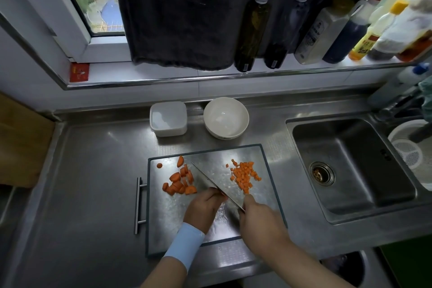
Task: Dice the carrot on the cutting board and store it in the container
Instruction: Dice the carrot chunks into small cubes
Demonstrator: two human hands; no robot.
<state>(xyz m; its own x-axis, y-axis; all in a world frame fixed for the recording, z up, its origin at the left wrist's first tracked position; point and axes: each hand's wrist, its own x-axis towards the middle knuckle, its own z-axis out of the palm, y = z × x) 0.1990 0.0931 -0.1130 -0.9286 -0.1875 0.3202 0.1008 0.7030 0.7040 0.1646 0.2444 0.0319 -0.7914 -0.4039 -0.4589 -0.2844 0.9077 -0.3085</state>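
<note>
currently i am dicing: right hand [259, 220] clamping the knife [205, 177], left hand [203, 206] fingers curled, hold unclear; carrot chunks [180, 182] needing cutting next.

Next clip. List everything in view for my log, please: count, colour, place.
cutting board: one, steel with dark rim, counter centre
diced carrot: one pile, orange, board's right side
carrot chunks: one pile plus stray slice, orange, board's left
knife: one, steel, slanted between the piles
container: one, white, behind the board
bowl: one, white, right of the container
sink: one, steel, right of the board
strainer: one, white, far right
bottles: several, mixed colours, windowsill
cloth: one, dark, hanging over the windowsill
left hand: blue wristband, fingers curled beside the blade
right hand: grips the knife handle
</note>
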